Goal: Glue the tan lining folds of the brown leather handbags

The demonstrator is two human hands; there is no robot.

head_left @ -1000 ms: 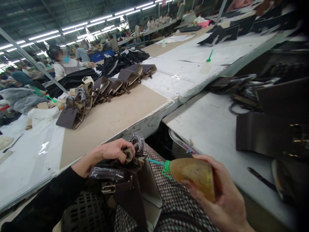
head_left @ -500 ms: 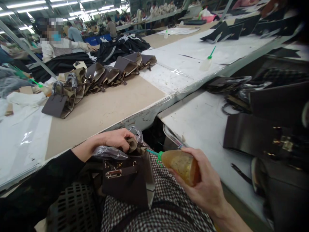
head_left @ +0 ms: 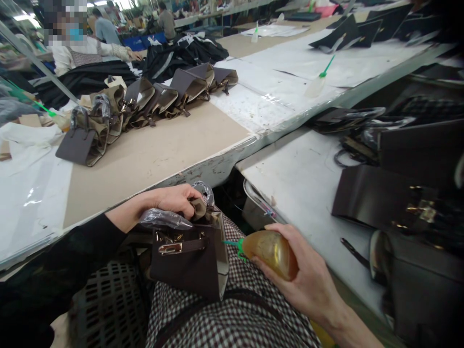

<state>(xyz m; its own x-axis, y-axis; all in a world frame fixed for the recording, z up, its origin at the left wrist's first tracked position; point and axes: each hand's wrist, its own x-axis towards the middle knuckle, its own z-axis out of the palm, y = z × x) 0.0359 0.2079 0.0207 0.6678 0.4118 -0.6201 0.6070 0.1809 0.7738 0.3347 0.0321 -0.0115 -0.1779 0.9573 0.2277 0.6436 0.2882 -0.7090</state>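
A dark brown handbag (head_left: pixel 188 270) with gold-coloured hardware rests on my lap, over a checked apron (head_left: pixel 253 324). My left hand (head_left: pixel 174 200) is closed on the bag's tan lining (head_left: pixel 198 208), near a plastic-wrapped handle (head_left: pixel 165 218). In my right hand (head_left: pixel 300 266) lies a squeeze bottle (head_left: pixel 270 249) of amber liquid, gripped around its body and tilted on its side. Its green nozzle (head_left: pixel 232 242) points left at the bag's open side edge; whether the tip touches it I cannot tell.
Several brown bags (head_left: pixel 170 99) stand in a row on the worktable (head_left: pixel 152 159). Another bottle (head_left: pixel 317 84) with a green nozzle is farther back. More dark bags (head_left: pixel 377 198) lie on the right-hand table (head_left: pixel 290 169). A masked person (head_left: pixel 78 50) works across the table, and a plastic basket (head_left: pixel 108 309) sits low left.
The bottle's nozzle has moved down from the gathered lining to the bag's side edge. My left hand keeps its hold. The whole view has shifted slightly.
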